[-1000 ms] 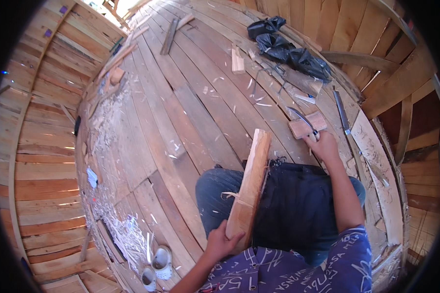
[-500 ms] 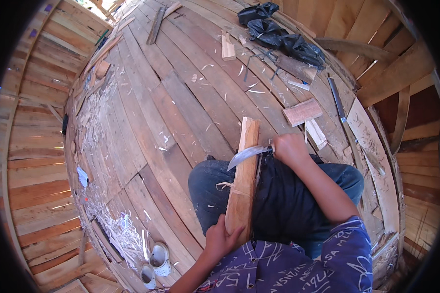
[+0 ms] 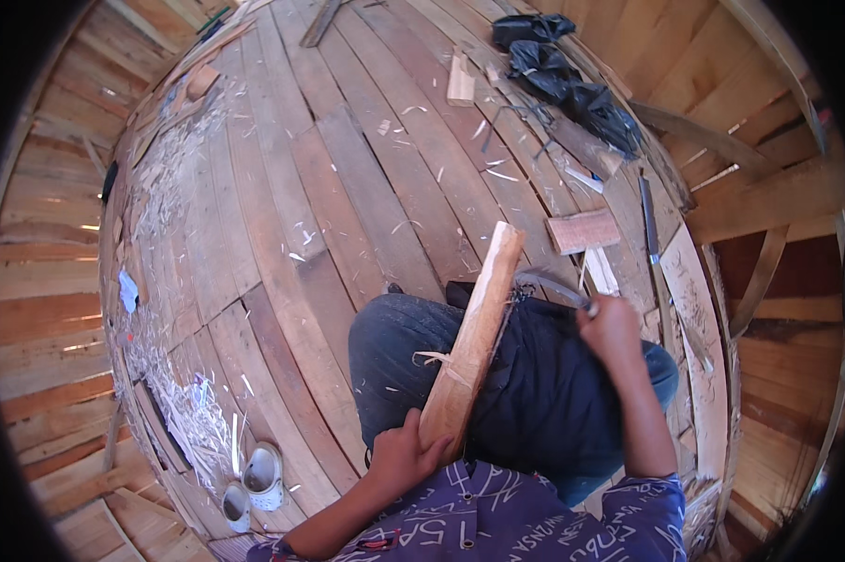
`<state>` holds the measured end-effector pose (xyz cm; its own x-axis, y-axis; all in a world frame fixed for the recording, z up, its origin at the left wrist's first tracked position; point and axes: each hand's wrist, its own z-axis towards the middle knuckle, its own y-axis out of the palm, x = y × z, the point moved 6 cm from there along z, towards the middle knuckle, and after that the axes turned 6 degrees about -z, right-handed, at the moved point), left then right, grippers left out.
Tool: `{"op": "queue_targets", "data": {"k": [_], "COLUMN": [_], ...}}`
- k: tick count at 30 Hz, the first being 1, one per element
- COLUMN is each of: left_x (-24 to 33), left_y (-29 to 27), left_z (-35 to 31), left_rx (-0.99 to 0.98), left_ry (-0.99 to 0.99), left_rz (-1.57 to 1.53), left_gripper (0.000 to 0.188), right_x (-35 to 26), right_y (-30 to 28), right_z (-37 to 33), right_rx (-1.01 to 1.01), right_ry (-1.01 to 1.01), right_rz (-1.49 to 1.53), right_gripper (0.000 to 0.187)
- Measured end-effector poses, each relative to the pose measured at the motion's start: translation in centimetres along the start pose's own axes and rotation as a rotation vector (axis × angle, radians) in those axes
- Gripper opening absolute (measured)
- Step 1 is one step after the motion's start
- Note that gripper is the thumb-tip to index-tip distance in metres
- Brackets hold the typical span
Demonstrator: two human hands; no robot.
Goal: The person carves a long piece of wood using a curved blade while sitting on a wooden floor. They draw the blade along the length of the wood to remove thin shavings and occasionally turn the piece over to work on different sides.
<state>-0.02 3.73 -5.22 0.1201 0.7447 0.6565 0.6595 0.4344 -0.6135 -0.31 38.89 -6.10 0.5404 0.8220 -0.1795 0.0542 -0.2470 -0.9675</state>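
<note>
A long, pale piece of wood (image 3: 476, 347) lies slantwise over my lap, its far end pointing away and to the right. Around its near end my left hand (image 3: 411, 456) is closed, thumb on top. A thin curled shaving (image 3: 434, 357) still hangs from its left side. My right hand (image 3: 612, 330) grips the handle of a curved knife (image 3: 551, 286), off to the right of the wood. The blade points left, and its tip comes close to the wood's right edge. A dark cloth (image 3: 544, 375) covers my lap beneath both.
Plank flooring is strewn with shavings, heaped at the left (image 3: 188, 398). White cups or shoes (image 3: 264, 476) stand at the lower left. Ahead on the right are black plastic bags (image 3: 572, 84), wood blocks (image 3: 584, 230) and a long dark-handled tool (image 3: 648, 220) near the wall.
My right hand has drawn the knife off the wood, moving right and slightly nearer. The wood's far end has swung right, while my left hand keeps its hold. The whole view has shifted.
</note>
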Motion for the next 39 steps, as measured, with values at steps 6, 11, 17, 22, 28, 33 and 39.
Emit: {"op": "queue_targets", "data": {"k": [6, 11, 17, 22, 28, 33, 39], "left_x": [3.7, 5.8, 5.5, 5.8, 6.3, 4.0, 4.7], "left_y": [-5.0, -6.4, -5.1, -4.3, -3.8, -2.6, -2.1], "left_z": [-1.6, -2.3, -2.7, -2.8, -2.8, -4.5, -3.6], "left_rx": [0.038, -0.023, -0.039, -0.015, 0.004, -0.108, -0.121], "left_ry": [-0.085, -0.046, -0.04, -0.007, 0.024, -0.065, -0.008], "left_rz": [0.148, 0.258, 0.36, 0.359, 0.377, 0.33, 0.329], "left_gripper": [0.04, 0.032, 0.028, 0.021, 0.018, 0.018, 0.021], "right_x": [-6.8, -9.2, -8.4, -5.7, -1.8, 14.7, 6.5], "right_y": [-1.1, -1.8, -0.8, -1.9, 1.7, 0.4, -1.1], "right_z": [-2.2, -1.7, -2.7, 1.1, 7.6, 10.0, -0.3], "right_rx": [-0.037, 0.01, 0.01, 0.092, 0.089, 0.146, 0.067], "right_ry": [-0.194, -0.277, -0.318, -0.215, 0.003, 0.436, 0.203], "right_rz": [0.131, 0.122, 0.007, -0.151, -0.228, -0.081, -0.026], "right_gripper": [0.016, 0.016, 0.016, 0.012, 0.014, 0.027, 0.023]}}
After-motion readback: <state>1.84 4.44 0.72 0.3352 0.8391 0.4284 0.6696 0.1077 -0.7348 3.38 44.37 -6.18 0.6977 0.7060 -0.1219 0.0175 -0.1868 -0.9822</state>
